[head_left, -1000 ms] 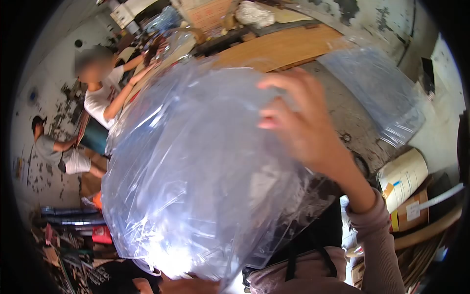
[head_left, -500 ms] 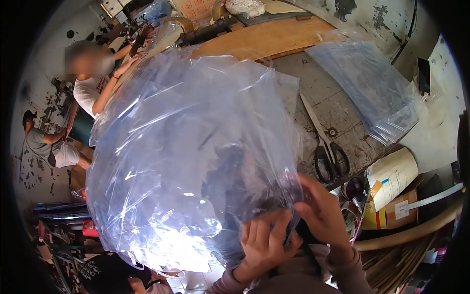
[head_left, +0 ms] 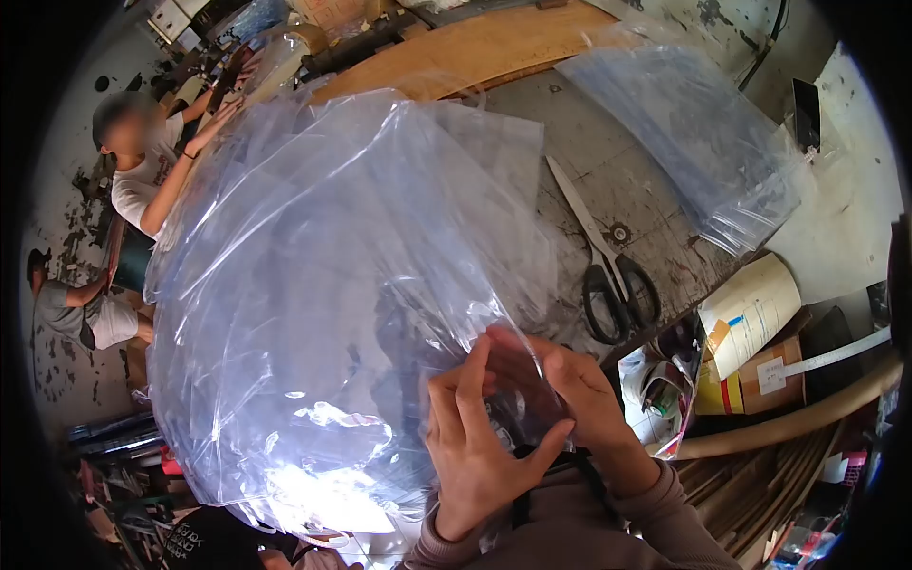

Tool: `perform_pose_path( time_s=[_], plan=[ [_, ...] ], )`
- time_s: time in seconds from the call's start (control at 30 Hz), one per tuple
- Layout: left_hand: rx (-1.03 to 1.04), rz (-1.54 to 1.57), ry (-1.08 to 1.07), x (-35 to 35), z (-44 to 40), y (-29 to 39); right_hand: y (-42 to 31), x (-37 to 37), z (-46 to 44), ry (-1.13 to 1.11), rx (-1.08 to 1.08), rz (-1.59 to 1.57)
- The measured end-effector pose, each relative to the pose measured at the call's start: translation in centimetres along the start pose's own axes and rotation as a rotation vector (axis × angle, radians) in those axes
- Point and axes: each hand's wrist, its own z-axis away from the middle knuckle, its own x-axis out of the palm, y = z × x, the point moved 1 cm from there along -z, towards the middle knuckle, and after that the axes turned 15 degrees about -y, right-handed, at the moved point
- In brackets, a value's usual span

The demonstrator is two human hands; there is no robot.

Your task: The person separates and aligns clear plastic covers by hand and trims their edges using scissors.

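Observation:
A large clear plastic sheet point(head_left: 285, 247), in loose glossy layers, spreads over the worktable and down toward my body. My left hand point(head_left: 470, 446) is on its near edge, fingers bent over the film and thumb stretched to the right. Close beside it, my right hand point(head_left: 594, 399) grips the same edge, with its fingers partly behind the see-through film and its thumb in front. The two hands are almost touching. To the right of the sheet, black-handled scissors point(head_left: 613, 275) lie on the table with their blades pointing away.
A stack of clear plastic pieces point(head_left: 689, 142) lies at the table's far right. Behind is a curved wooden board point(head_left: 465, 52). A paper roll point(head_left: 755, 313) and a cardboard box point(head_left: 774, 380) stand beyond the right edge. Other people point(head_left: 142, 171) are at the left.
My left hand has moved up and slightly left, my right hand slightly left. The sheet's near edge is lifted and folded differently between them. The view has shifted a little.

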Motion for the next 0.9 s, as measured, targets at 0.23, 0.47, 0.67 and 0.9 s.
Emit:
perform_pose_path(
  time_s=[0.23,0.47,0.67,0.9],
  plan=[
    [0.015,-0.037,0.026,0.3,-0.1,-0.4,-0.9,0.1,0.2,0.082,0.06,0.112],
    [0.01,0.418,0.195,0.3,0.2,-1.0,-4.2,2.3,1.3,0.009,0.017,0.873],
    [-0.061,0.484,0.145,-0.6,0.0,-1.1,-3.8,3.2,2.1,0.049,0.049,0.84],
    [-0.131,0.521,0.104,-0.7,0.2,-1.2,-3.8,3.8,2.7,0.151,0.056,0.819]
  ],
)
